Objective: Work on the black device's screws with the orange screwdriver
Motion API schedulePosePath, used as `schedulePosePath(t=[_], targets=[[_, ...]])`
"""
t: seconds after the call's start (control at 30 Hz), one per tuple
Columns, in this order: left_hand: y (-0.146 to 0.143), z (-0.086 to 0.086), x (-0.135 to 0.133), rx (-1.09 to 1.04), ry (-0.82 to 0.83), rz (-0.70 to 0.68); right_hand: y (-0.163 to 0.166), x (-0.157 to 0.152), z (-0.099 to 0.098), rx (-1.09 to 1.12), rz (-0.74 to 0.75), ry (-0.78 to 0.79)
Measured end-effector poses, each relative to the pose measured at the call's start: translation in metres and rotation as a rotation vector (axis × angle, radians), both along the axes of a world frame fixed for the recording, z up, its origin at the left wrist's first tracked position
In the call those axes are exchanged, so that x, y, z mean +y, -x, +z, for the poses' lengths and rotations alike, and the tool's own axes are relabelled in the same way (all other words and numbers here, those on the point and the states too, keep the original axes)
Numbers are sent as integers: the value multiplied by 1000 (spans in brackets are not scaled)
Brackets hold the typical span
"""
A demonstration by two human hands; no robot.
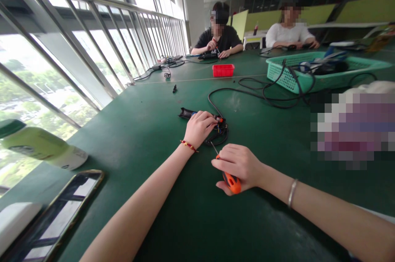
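My left hand (200, 125) is closed over a black handheld electrical device (186, 113) lying on the green table. Its casing is partly hidden under my fingers. At its right end, small coloured wires and an orange-red part (221, 120) show, and a black cable (212, 96) runs from it. My right hand (240, 164) grips a screwdriver with an orange and black handle (232, 183). The thin metal shaft points up and left, its tip just short of the device and close to a loop of the cable.
A small red tray (223, 71) and a green basket (283, 76) of tools and cables stand farther back. At the left are a phone (69, 212) and a green-white bottle (40, 144). Two people sit across the table (148, 130). A metal railing (123, 12) runs along the left.
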State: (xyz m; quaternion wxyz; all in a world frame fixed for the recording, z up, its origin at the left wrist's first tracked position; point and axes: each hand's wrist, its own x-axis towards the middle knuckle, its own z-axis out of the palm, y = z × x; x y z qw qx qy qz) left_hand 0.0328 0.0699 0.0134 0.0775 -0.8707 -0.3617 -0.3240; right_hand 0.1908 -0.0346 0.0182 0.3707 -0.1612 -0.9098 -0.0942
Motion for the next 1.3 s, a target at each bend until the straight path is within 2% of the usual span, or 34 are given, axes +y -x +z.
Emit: schedulePosePath(t=[0.27, 0.7, 0.83, 1.0, 1.3], targets=[[1, -1, 1, -24, 35, 8, -1, 0, 1, -27, -8, 8], [8, 5, -1, 98, -24, 6, -3, 0, 4, 24, -67, -19], [21, 4, 8, 75, -4, 83, -5, 1, 6, 72, -113, -19], [34, -6, 22, 64, 116, 231, -8, 6, 6, 146, -178, 10], [32, -9, 21, 63, 78, 342, -21, 21, 6, 169, -326, 24]])
